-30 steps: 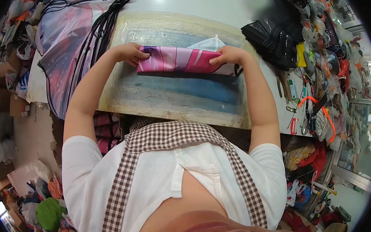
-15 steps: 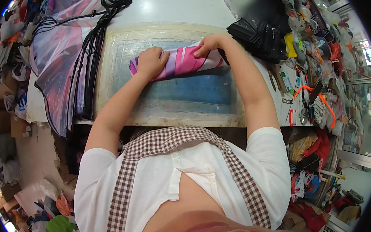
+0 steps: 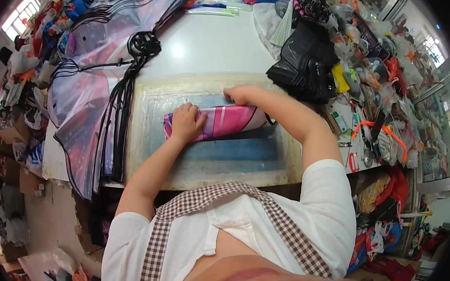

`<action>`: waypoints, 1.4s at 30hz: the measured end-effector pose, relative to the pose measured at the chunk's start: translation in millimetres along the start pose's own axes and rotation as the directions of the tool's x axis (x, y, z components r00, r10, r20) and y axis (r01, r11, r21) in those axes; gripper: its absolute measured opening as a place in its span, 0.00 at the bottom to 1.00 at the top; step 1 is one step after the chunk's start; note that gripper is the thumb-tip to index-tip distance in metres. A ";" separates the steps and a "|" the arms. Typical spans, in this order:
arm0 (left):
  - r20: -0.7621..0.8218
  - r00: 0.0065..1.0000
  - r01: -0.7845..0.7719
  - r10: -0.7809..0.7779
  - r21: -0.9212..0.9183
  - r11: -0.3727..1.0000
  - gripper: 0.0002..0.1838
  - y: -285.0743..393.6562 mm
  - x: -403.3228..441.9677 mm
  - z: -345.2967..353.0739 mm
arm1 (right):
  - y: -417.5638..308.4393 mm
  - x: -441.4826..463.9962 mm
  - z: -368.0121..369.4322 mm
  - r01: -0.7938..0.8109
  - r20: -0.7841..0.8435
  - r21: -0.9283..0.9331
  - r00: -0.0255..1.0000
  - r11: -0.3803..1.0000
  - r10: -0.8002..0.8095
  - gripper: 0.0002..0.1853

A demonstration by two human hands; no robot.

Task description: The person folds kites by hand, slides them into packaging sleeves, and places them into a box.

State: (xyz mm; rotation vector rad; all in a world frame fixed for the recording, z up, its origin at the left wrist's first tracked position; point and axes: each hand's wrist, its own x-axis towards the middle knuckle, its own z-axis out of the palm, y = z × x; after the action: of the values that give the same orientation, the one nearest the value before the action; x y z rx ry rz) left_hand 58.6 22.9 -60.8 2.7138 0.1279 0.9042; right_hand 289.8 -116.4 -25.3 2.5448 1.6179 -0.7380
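Note:
A rolled bundle of pink, purple and white patterned fabric (image 3: 230, 121) lies across a worn, blue-stained mat (image 3: 245, 151) on the table. Over the bundle's left end, my left hand (image 3: 187, 122) is closed, with its thumb along the front. At the far edge of the roll, my right hand (image 3: 240, 94) has its fingers bent downward. Most of those fingers are hidden, so I cannot tell whether they grip the fabric. A dark cord or strip shows at the roll's right end, under my right forearm.
Printed fabric sheets with black edging (image 3: 88, 103) and black cords and rods (image 3: 143, 45) lie on the left. A stack of black plastic bags (image 3: 307, 68) sits at the back right. Scissors with a red handle (image 3: 353, 160) and an orange strip (image 3: 392, 133) lie farther right.
My right hand has left the front of the roll, where its thumb pressed, and is now at the far edge. The camera view has tilted up, showing more of the table's back.

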 end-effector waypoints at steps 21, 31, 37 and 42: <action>0.113 0.991 0.066 -0.066 0.005 0.998 0.19 13.7 -24.8 -6.0 | -3.7 -12.3 6.8 0.318 0.167 0.029 0.933 0.948 -0.319 0.17; 0.053 0.998 0.038 -0.037 -0.028 0.999 0.18 11.7 -27.0 -7.6 | -16.8 -32.1 -17.2 -0.156 0.409 0.401 0.912 0.903 -0.024 0.29; 0.004 1.000 0.018 -0.018 -0.027 0.999 0.16 9.1 -29.5 -7.2 | -48.9 -68.6 -17.0 -0.064 0.333 0.095 0.942 0.993 0.029 0.38; -0.086 0.996 -0.033 0.034 0.010 0.999 0.15 12.1 -32.2 -11.5 | -57.1 -72.7 -11.9 0.099 0.320 0.087 0.940 0.991 -0.122 0.42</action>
State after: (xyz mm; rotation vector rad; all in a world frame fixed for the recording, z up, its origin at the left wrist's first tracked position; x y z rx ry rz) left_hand 25.9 8.5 -67.0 2.6925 0.1039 1.0334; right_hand 219.9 -148.5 27.3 2.2333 1.6554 -1.1725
